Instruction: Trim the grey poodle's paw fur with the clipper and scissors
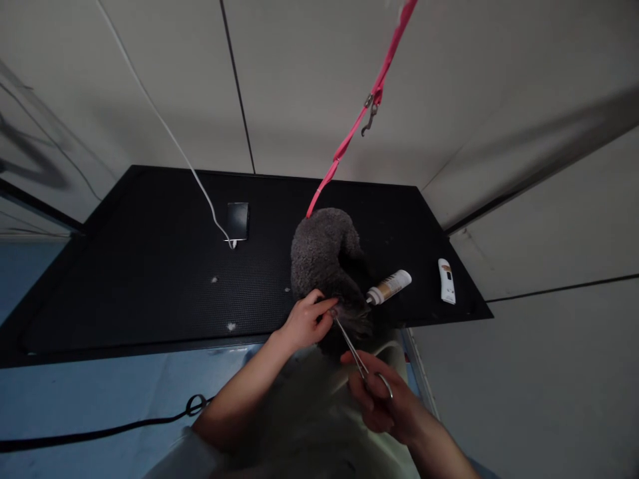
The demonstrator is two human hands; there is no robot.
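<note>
A grey curly-coated dog point(319, 249) is curled at the front of the black grooming table point(164, 266), its head toward me. My left hand point(307, 321) is closed at the side of the dog's head, thumb and finger gripping what looks like the ear; the exact fold is too dark to make out. In my right hand point(377, 396) are slim metal forceps point(352, 342) with finger loops. Their tips reach the fur beside my left fingertips. Whether the jaws are closed is too small to tell. Beside the dog's head lies a white-and-gold bottle point(392, 287), its nozzle toward the head.
A pink leash point(344, 146) with a metal clip runs from the dog up out of view. A white clipper point(446, 281) lies near the table's right edge. A dark phone point(237, 221) with a white cable point(164, 123) is at left. Small fur tufts point(231, 326) dot the mat.
</note>
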